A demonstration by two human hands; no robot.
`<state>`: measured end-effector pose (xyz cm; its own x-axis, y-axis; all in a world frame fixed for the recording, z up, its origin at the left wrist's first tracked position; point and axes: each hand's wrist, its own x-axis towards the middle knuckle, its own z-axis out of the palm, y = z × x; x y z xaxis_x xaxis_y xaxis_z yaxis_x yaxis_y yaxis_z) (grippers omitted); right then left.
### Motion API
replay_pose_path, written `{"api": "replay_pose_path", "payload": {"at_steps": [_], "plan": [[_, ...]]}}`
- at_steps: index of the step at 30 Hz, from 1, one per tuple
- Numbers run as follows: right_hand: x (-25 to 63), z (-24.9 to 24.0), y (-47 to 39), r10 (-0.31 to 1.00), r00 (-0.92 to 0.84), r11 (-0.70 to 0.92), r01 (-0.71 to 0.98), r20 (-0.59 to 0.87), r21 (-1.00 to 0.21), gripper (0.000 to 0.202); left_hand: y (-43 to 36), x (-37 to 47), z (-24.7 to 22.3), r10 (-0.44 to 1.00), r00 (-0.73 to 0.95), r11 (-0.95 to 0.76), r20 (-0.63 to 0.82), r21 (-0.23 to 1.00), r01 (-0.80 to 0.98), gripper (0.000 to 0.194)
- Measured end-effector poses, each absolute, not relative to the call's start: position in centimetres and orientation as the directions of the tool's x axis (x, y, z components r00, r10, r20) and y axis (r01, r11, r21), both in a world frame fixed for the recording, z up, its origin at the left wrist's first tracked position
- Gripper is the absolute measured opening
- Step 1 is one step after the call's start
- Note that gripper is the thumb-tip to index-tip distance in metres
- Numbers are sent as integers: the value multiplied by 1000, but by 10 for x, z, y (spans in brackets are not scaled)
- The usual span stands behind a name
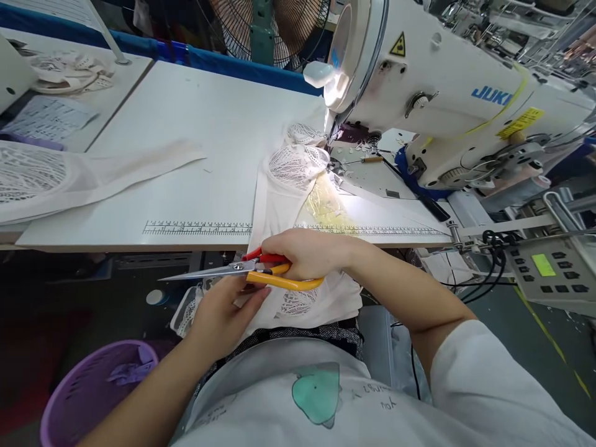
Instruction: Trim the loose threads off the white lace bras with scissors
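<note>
My right hand [314, 253] is closed around the handles of a pair of scissors [228, 269], whose blades point left over the table's front edge. The grips are yellow and red. Just below the scissors, my left hand [221, 316] has thumb and fingers pinched on the edge of a white lace bra [319, 304], which lies over my lap. Its fingertips are partly hidden. On the table, more of the white lace garment [295, 166] runs under the sewing machine's needle area [331, 133]; whether it joins the lap piece cannot be seen behind my hand.
A white sewing machine [442, 81] with a lit lamp stands at right, its control panel [552, 264] below. Another white lace piece [93, 180] lies at left over the white table [209, 112]. A purple basket [69, 397] stands on the floor; a fan [263, 31] is behind.
</note>
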<state>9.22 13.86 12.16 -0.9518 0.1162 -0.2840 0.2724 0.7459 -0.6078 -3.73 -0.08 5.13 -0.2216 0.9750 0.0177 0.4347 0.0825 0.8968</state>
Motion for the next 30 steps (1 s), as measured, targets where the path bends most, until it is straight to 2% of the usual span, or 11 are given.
{"api": "replay_pose_path", "payload": {"at_steps": [4,9,13,20,30], "plan": [[84,124,145,90,-944,781,265,-318,-566,20,-1,-45,54,968,-220,148,-117,981,127,16],[77,126,148,75,-950,788,243,-303,-565,18,-1,-55,46,970,-154,186,-190,982,-40,14],[74,127,147,65,-958,800,216,-278,-560,22,0,-59,42,958,-139,232,-250,964,-134,14],[73,126,146,59,-963,801,203,-264,-563,20,4,-54,49,867,-241,389,-437,894,-220,25],[74,123,145,64,-964,802,204,-258,-561,20,7,-48,51,836,-249,416,-488,862,-291,33]]}}
